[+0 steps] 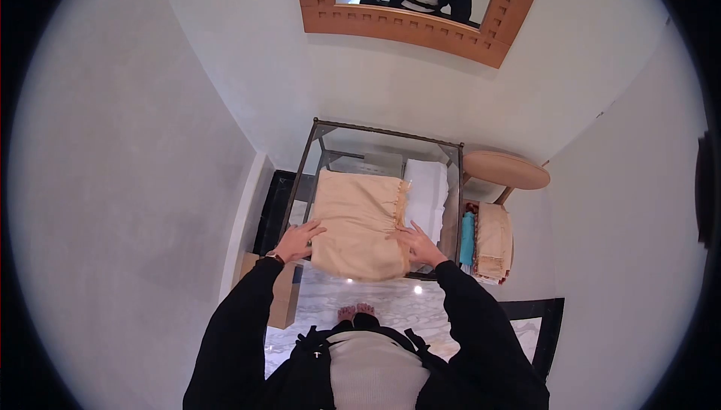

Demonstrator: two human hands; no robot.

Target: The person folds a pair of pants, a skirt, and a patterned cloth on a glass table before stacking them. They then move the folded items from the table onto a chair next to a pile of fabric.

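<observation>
A cream cloth with a fringed right edge [357, 218] lies spread on a glass-topped metal table [387, 132], its near end reaching over the front edge. My left hand [298, 241] rests at the cloth's left edge, fingers apart. On the cloth's right side, by the fringe, lies my right hand [417, 245] with its fingers spread. Neither hand is closed on the cloth. A folded white cloth [426, 196] lies on the table to the right of the cream one, partly beside my right hand.
Right of the table stands a wooden chair [507, 170] holding folded cream cloths [493, 241] and a teal roll [467, 239]. A cardboard-coloured box [284, 297] is at the lower left. A wood-framed mirror [405, 38] hangs on the wall behind.
</observation>
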